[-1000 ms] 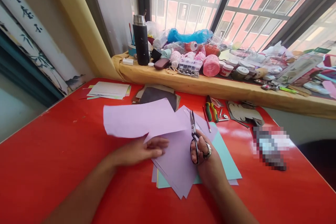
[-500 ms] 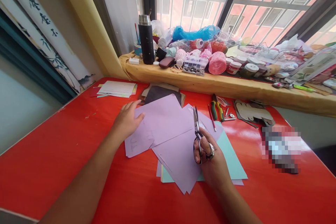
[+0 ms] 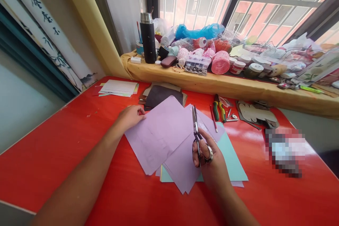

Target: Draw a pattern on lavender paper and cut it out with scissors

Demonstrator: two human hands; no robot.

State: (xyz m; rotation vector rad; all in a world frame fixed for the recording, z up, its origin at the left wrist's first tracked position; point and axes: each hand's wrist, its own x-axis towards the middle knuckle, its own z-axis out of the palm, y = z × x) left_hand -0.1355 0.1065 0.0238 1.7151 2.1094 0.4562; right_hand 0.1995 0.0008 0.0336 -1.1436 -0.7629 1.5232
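My left hand [image 3: 132, 116] is closed at the upper left edge of a purple sheet [image 3: 161, 134], its fingers pinching the paper. In my right hand [image 3: 208, 153] are black-handled scissors [image 3: 195, 127], their blades pointing away from me and almost together. Under them lie more purple sheets [image 3: 182, 169] and light green paper [image 3: 233, 159], overlapping on the red table [image 3: 127, 197].
Behind the sheets is a stack of dark and brown pieces [image 3: 161, 95]. White cards [image 3: 119, 87] lie at the back left. Pliers [image 3: 219, 109], a red pencil [image 3: 213, 118] and cut pieces [image 3: 256, 113] lie right. A black thermos [image 3: 148, 40] stands on the cluttered sill.
My left hand has gone from spread fingers to closed on the sheet's edge. The top purple sheet has turned and shifted toward me. The scissors have moved slightly left.
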